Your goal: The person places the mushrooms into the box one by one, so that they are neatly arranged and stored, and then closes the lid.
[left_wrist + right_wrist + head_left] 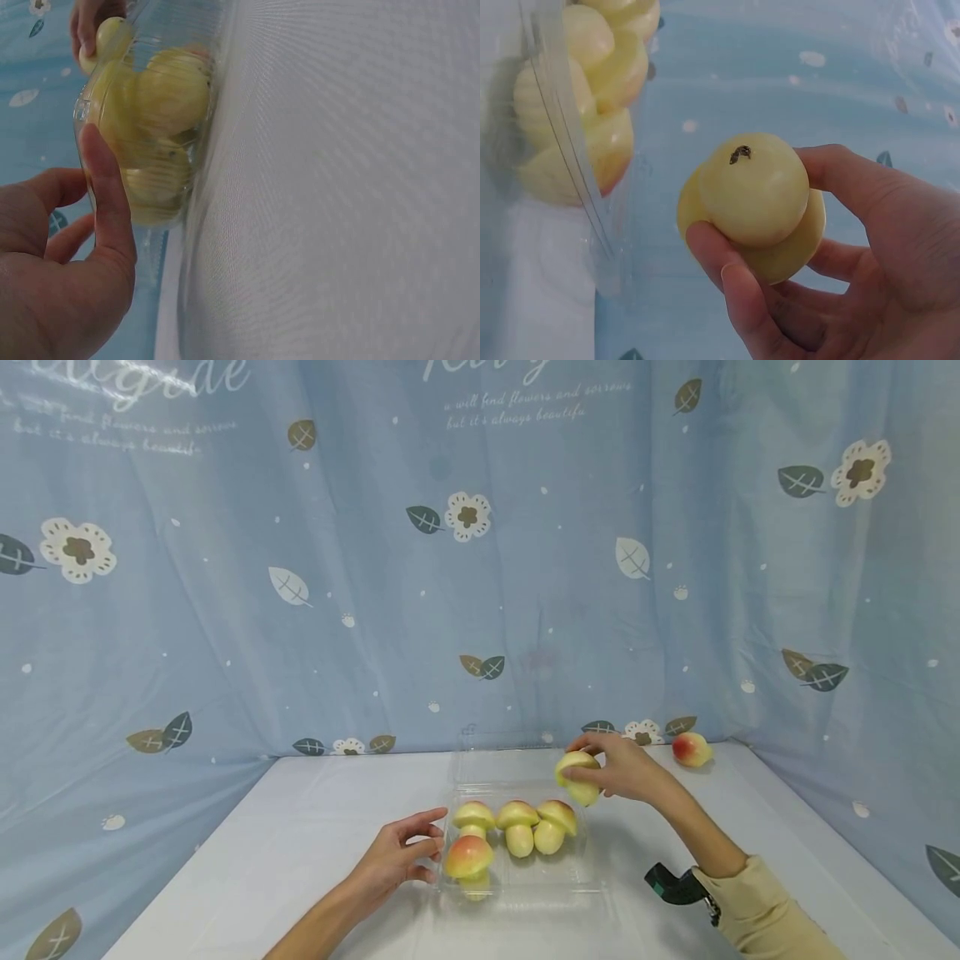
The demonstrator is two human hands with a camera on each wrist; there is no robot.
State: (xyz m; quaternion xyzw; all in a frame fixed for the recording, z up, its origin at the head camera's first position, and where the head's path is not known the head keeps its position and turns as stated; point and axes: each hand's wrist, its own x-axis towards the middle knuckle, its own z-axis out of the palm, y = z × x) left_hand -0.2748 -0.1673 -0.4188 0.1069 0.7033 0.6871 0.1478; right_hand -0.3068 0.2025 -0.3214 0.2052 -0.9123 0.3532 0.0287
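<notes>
My right hand (626, 767) grips a yellow toy mushroom (576, 770) above the back right corner of a clear plastic box (517, 887). In the right wrist view, thumb and fingers curl round the mushroom's cap, and its stem (757, 191) faces the camera, with a small dark mark on it. At the left side of the box is my left hand (390, 860), its fingers and thumb on either side of the rim in the left wrist view. Several toy mushrooms with red-tinged caps lie inside, one (469, 857) at the front left and others in a row behind.
The box's clear lid (506, 767) is folded open toward the back. Another red-and-yellow piece (692, 749) lies on the white table (300, 852) at the back right. A blue patterned curtain (360, 610) hangs behind. A black device (675, 885) sits at my right wrist.
</notes>
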